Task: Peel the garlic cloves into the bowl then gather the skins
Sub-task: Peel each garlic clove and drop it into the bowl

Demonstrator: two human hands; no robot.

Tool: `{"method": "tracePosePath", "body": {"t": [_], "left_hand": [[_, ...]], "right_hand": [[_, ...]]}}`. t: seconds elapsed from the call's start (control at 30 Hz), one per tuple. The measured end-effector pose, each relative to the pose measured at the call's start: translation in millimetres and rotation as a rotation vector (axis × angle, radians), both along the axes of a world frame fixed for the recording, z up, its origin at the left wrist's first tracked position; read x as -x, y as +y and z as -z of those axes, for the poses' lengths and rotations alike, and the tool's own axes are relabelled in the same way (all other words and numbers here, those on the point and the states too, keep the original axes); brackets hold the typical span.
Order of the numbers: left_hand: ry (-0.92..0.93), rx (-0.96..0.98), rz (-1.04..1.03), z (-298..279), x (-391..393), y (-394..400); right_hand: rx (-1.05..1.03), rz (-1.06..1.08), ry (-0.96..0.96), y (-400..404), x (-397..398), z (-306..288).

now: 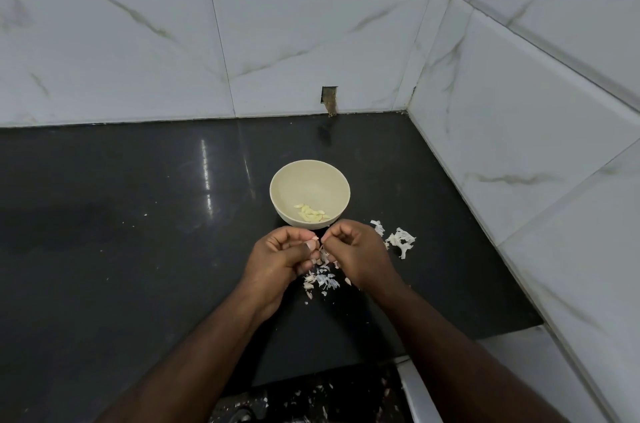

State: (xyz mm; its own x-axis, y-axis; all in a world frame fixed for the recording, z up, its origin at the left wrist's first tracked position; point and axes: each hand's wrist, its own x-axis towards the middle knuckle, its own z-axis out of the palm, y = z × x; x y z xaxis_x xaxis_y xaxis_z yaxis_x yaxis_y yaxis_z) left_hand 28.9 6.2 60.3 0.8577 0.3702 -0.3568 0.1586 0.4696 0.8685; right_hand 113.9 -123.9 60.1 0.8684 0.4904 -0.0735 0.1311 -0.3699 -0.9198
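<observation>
Close together just above the counter (138, 232), the two hands (320, 249) meet in front of the bowl (309, 192), each with its fingers curled inward. The left hand (277, 258) has its thumb and curled fingers closed round a garlic clove (313, 244), of which only a pale pinkish bit shows between the fingertips. The right hand (360, 251) pinches at the same clove from the other side, its fingers bent tight; thin bits of skin (323, 254) hang between the two hands, though exactly which finger holds which piece cannot be told. The cream-coloured bowl stands upright on the dark glossy counter, just beyond the hands and near the middle of the view, and at its bottom lies a small cluster of peeled cloves (311, 213), pale yellow. Beneath the hands, on the counter, a scatter of loose skins (320, 280) lies in small white and pinkish flakes. To the right of the right hand, near it but apart from the bowl, lies a larger clump of white papery skin (401, 240), with a smaller piece (378, 226) just beside it. White marble-patterned tiles (138, 51) cover the wall behind and to the right of the counter, and a small rectangular hole (329, 96) shows in the tiles just above the counter's back edge. A few more flakes (311, 395) lie on a darker surface at the near edge, between the forearms.
</observation>
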Motion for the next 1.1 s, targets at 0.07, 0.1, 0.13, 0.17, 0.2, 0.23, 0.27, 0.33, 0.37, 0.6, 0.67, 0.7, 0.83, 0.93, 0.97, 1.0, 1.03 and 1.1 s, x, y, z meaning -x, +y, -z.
{"method": "tracePosePath", "body": {"t": [0.07, 0.1, 0.13, 0.17, 0.2, 0.23, 0.27, 0.33, 0.37, 0.6, 0.67, 0.7, 0.83, 0.93, 0.97, 1.0, 1.03, 1.1], "left_hand": [[0.027, 0.05, 0.007, -1.4, 0.2, 0.7], [0.04, 0.061, 0.014, -1.6, 0.5, 1.2], [0.052, 0.068, 0.022, -1.5, 0.9, 2.1], [0.062, 0.078, 0.029, -1.6, 1.1, 3.1], [0.071, 0.092, 0.037, -1.8, 1.0, 3.8], [0.078, 0.111, 0.045, -2.1, 0.8, 4.4], [0.083, 0.129, 0.052, -2.5, 0.5, 4.8], [0.096, 0.153, 0.072, -3.2, -0.1, 5.1], [0.101, 0.158, 0.084, -3.4, -0.3, 5.4], [0.125, 0.07, 0.097, -3.3, -0.5, 7.0], [0.123, -0.015, 0.084, -2.3, -0.5, 7.9], [0.117, -0.041, 0.082, -2.3, -0.6, 8.2], [0.086, -0.055, 0.099, -3.8, -0.3, 7.4], [0.056, -0.041, 0.117, -4.3, 0.7, 6.9], [0.048, -0.035, 0.124, -4.2, 0.6, 7.2], [0.045, -0.032, 0.13, -4.3, 1.1, 7.7], [0.045, -0.031, 0.134, -4.5, 1.3, 8.3], [0.048, -0.025, 0.139, -4.8, 1.4, 8.5]], "right_hand": [[0.025, -0.001, 0.026, -4.4, -3.5, 0.9], [0.035, 0.004, 0.042, -6.5, -5.2, 0.2], [0.047, 0.011, 0.046, -8.9, -7.3, 0.6], [0.064, 0.018, 0.03, -11.8, -9.4, 1.0], [0.087, 0.024, 0.003, -14.5, -11.4, 1.6], [0.091, 0.025, -0.013, -16.7, -12.6, 1.8], [0.069, 0.005, 0.005, -18.0, -12.7, 0.9], [-0.019, -0.07, 0.103, -18.2, -10.8, -0.7], [-0.046, -0.121, 0.134, -17.3, -8.7, -0.9], [-0.27, -0.106, 0.317, -11.3, 0.8, -4.3], [-0.34, -0.045, 0.392, -10.8, -0.7, -8.0], [-0.339, -0.037, 0.385, -10.4, -1.5, -8.5], [-0.27, -0.076, 0.259, -7.8, -0.3, -7.5], [-0.247, -0.092, 0.195, -6.2, 2.6, -6.8], [-0.242, -0.089, 0.176, -5.9, 2.8, -6.6], [-0.239, -0.086, 0.161, -5.6, 3.1, -6.1], [-0.237, -0.082, 0.149, -5.5, 3.2, -5.5], [-0.24, -0.075, 0.139, -5.3, 4.0, -4.6]]}}
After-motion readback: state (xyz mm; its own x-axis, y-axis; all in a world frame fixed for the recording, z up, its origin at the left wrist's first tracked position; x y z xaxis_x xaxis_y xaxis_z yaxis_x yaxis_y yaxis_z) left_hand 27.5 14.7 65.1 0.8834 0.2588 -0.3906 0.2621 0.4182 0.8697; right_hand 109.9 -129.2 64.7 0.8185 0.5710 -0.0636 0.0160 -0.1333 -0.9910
